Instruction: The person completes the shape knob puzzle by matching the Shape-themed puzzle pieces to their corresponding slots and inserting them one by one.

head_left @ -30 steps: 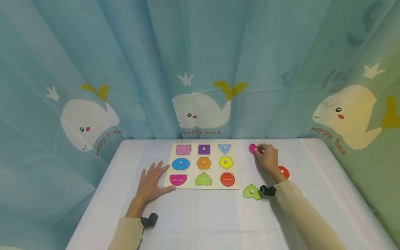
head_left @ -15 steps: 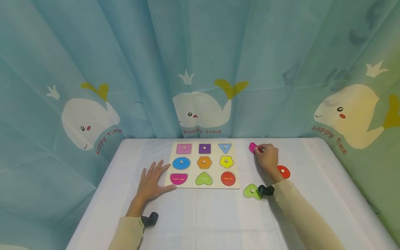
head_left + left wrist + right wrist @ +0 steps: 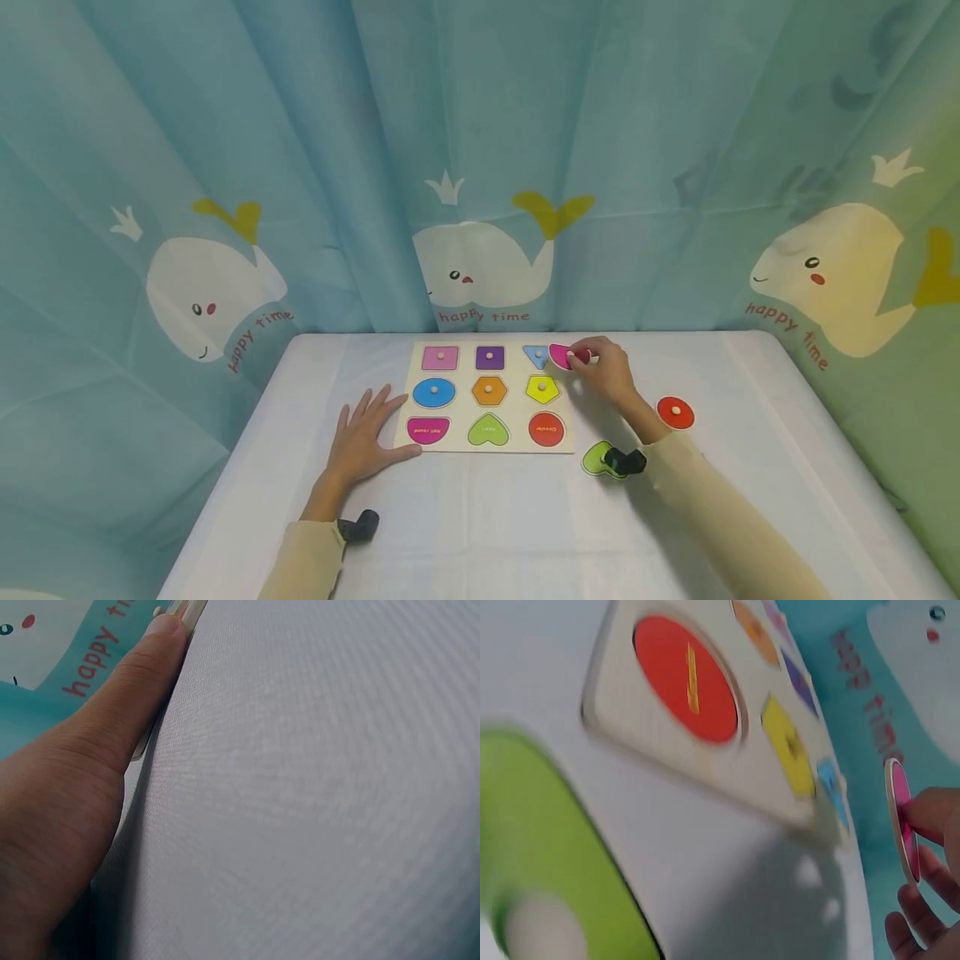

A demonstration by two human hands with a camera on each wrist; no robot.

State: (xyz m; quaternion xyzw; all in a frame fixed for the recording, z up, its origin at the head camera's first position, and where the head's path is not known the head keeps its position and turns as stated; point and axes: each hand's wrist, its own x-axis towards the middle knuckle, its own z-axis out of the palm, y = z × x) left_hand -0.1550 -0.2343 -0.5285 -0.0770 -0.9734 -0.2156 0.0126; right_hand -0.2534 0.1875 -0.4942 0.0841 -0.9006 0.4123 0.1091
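My right hand (image 3: 611, 375) pinches a magenta half-round puzzle piece (image 3: 558, 356) by its knob. In the right wrist view the piece (image 3: 900, 780) is raised and tilted on edge, between thumb and fingers. From the head it overlaps the upper right corner of the wooden shape puzzle board (image 3: 462, 375). Fingers spread, my left hand (image 3: 362, 442) rests at the board's left edge, its thumb (image 3: 142, 671) at the near left corner. Three slots lie bare in the near row: half round (image 3: 428, 431), heart (image 3: 488, 430) and circle (image 3: 547, 428). Knobbed pieces fill the other two rows.
A loose green heart piece (image 3: 595, 458) lies right of the board, partly covered by the black wrist camera (image 3: 626, 461). Farther right is a red circle piece (image 3: 675, 412). A whale-print curtain (image 3: 480, 167) hangs behind the white-covered table (image 3: 480, 525).
My right hand has lifted the magenta half-round piece off the table and carried it left to the board's upper right corner. The left hand has stayed in place.
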